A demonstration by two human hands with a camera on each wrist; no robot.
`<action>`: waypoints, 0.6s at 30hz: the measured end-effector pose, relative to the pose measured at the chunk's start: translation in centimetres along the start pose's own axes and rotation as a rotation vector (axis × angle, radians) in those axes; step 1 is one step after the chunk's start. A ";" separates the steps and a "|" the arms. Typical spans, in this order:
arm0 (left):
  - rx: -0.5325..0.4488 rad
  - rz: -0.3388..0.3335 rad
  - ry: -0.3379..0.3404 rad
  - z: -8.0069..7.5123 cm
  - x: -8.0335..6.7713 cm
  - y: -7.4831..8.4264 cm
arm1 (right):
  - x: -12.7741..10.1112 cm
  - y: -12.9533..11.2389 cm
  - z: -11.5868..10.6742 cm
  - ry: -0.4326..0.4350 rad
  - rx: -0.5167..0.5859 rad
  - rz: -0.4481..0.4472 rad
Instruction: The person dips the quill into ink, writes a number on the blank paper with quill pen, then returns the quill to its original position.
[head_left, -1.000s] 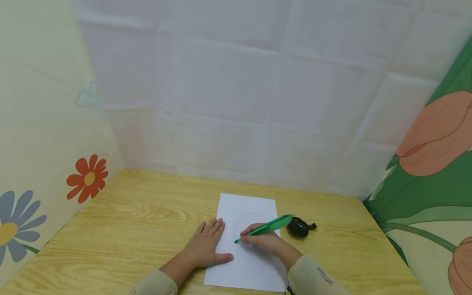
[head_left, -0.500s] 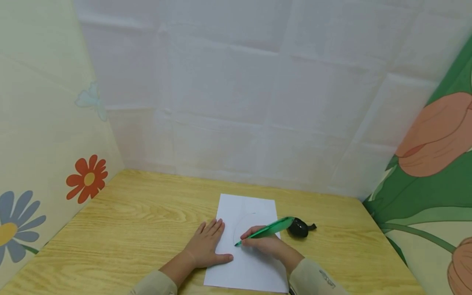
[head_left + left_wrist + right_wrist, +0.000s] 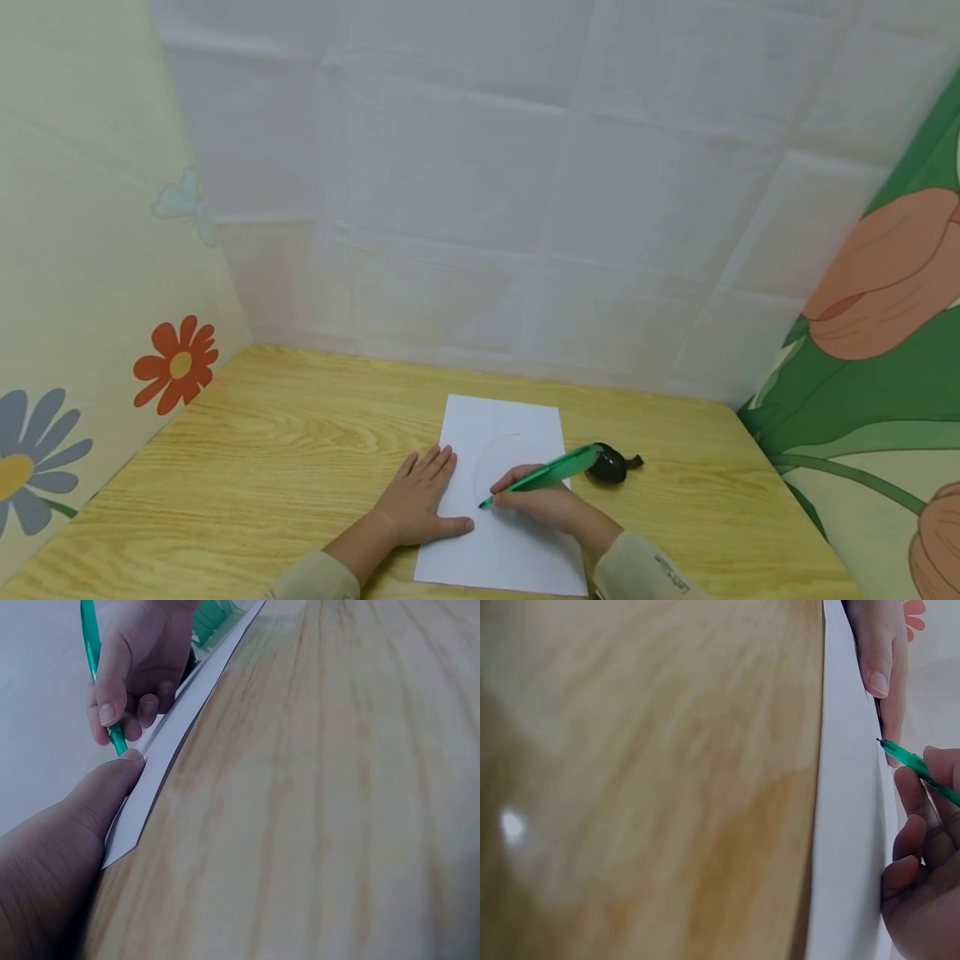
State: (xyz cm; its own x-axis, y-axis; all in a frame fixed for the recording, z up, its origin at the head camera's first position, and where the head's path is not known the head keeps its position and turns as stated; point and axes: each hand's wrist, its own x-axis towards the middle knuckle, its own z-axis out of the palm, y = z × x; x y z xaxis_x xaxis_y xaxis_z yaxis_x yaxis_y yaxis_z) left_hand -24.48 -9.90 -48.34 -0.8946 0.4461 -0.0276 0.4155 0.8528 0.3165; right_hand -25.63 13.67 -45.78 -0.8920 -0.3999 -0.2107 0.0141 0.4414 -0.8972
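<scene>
A sheet of white paper (image 3: 495, 558) lies on the wooden table in the head view. My left hand (image 3: 416, 504) rests flat across its left edge, fingers straight and thumb spread onto the sheet. In my right hand (image 3: 547, 504) I pinch a green pen (image 3: 555, 468) with a feather-shaped top, its dark tip at the paper. A thin curved line (image 3: 477, 467) runs from near the sheet's upper middle down its left side to the tip. The right wrist view shows the pen (image 3: 915, 762) slanting between thumb and fingers (image 3: 909, 791). In the left wrist view, my left thumb (image 3: 105, 791) overlaps the sheet's edge.
A shiny black rounded object (image 3: 606, 463) with a short tail lies right of the paper, partly behind the pen's top. The wood-grain table (image 3: 300, 433) meets a creased white sheet (image 3: 450, 208) at the back. Flower-printed panels (image 3: 885, 400) stand at both sides.
My right hand and the pen have moved slightly down the paper, toward me. The curved line has grown longer behind the tip. My left hand has stayed where it was.
</scene>
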 end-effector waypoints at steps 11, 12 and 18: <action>-0.015 0.005 0.013 -0.1 -0.2 0.2 | -0.3 0.0 0.0 -0.014 -0.002 0.026; -0.016 0.005 0.013 -0.1 -0.2 0.2 | -0.3 0.1 0.0 -0.014 -0.003 0.028; -0.009 0.011 0.019 0.2 -0.1 -0.1 | -0.7 0.0 -0.1 -0.022 0.006 0.028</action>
State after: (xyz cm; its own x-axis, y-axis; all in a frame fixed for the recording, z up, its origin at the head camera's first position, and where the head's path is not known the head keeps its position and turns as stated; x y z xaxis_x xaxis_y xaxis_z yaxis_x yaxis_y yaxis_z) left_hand -24.44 -9.93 -48.52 -0.8930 0.4500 -0.0062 0.4238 0.8455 0.3248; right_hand -25.10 14.03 -45.61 -0.8812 -0.4046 -0.2446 0.0421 0.4481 -0.8930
